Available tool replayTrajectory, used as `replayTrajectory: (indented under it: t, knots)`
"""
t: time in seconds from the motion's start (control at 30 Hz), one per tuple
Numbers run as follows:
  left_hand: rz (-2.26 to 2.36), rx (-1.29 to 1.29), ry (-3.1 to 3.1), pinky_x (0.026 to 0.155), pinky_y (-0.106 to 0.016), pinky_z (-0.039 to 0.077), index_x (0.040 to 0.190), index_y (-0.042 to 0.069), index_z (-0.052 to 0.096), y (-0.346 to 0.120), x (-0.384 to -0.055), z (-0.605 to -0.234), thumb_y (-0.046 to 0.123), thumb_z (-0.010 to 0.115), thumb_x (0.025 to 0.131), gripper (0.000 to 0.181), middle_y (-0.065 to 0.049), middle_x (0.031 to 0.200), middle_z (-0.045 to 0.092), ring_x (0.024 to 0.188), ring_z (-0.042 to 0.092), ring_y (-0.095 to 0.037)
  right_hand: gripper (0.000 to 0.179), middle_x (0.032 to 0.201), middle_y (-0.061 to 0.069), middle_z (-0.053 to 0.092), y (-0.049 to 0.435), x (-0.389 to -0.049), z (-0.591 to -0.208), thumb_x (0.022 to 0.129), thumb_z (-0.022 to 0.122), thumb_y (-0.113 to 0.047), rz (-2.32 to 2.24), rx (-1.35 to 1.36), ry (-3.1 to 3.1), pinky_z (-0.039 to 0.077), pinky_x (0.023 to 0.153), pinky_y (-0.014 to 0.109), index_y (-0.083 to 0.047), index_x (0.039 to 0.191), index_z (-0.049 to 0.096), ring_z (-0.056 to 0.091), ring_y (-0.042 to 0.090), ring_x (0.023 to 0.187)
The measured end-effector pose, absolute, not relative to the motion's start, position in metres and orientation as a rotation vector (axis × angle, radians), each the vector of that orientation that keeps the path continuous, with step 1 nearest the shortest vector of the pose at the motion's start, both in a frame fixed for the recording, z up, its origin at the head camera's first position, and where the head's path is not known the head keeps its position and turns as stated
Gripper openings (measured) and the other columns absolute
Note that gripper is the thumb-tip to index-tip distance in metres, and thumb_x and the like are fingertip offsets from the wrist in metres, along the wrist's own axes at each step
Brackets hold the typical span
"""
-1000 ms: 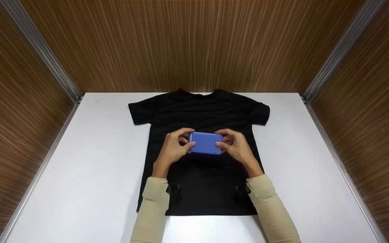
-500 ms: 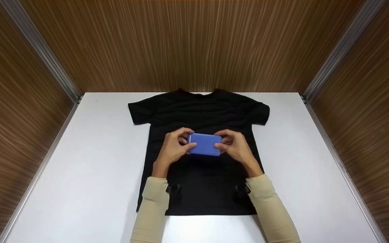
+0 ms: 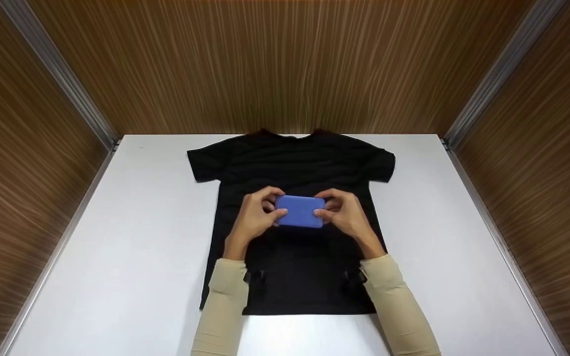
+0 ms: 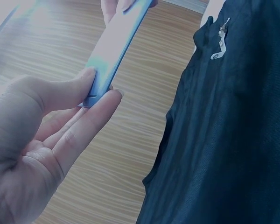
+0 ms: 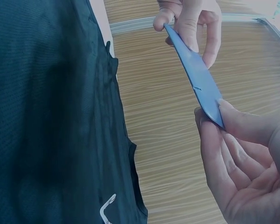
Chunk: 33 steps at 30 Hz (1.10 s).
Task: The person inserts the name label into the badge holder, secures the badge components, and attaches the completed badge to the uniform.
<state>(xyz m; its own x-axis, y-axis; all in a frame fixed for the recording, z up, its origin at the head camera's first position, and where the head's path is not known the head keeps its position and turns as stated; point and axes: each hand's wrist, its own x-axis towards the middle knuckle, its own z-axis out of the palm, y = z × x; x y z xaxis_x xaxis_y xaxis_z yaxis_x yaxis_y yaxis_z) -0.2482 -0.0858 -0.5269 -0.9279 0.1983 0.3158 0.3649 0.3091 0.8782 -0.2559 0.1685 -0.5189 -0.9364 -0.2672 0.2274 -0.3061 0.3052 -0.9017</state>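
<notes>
A flat, rounded blue rectangular case [image 3: 301,211] is held up above a black T-shirt [image 3: 309,287]. My left hand [image 3: 256,213] pinches its left end, thumb on the near face and fingers behind. Likewise my right hand [image 3: 344,213] grips the right end between thumb and fingers. From the left wrist view, the case [image 4: 114,51] appears thin and nearly edge-on. A small notch shows along the edge of the case [image 5: 196,87] in the right wrist view. Whether it holds anything inside cannot be seen.
The T-shirt lies spread on a white table [image 3: 131,237], its collar at the back edge. Wood-grain panels [image 3: 285,69] enclose the back and both sides. A small whitish, bent piece [image 4: 220,44] shows against the shirt in the left wrist view.
The blue case has tilted slightly and shifted a little toward the near left in the head view. Both hands keep their grip and stay almost in place.
</notes>
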Motion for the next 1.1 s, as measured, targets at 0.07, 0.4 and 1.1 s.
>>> replayTrajectory:
  t: [0.07,0.4,1.1]
  knots:
    - [-1.676,-0.521,-2.424,0.051,-0.025,0.057,0.117,0.002,0.070,-0.0855,-0.2475,-0.5262,-0.004,0.080,0.084,0.035,-0.021,0.099,0.072,0.071,0.070,-0.031,0.032,0.084,0.024,0.076,0.1684,-0.2558,-0.5187,0.082,0.084,-0.001,1.750,0.554,-2.509,0.062,0.060,0.032,0.002,0.112,0.074,0.075,0.029,0.071]
    - [-1.683,-0.573,-2.423,0.053,-0.028,0.059,0.116,0.009,0.071,-0.0887,-0.2455,-0.5230,0.002,0.080,0.087,0.031,-0.015,0.098,0.071,0.069,0.069,-0.023,0.034,0.087,0.030,0.075,0.1671,-0.2552,-0.5185,0.083,0.082,0.001,1.744,0.551,-2.517,0.063,0.062,0.041,0.007,0.115,0.072,0.074,0.042,0.075]
    - [-1.643,-0.582,-2.456,0.053,-0.029,0.059,0.117,0.007,0.069,-0.0887,-0.2460,-0.5246,-0.003,0.077,0.088,0.032,-0.016,0.099,0.069,0.068,0.067,-0.018,0.033,0.082,0.029,0.074,0.1649,-0.2549,-0.5184,0.081,0.084,0.000,1.732,0.500,-2.529,0.063,0.060,0.042,0.006,0.111,0.073,0.074,0.040,0.071]
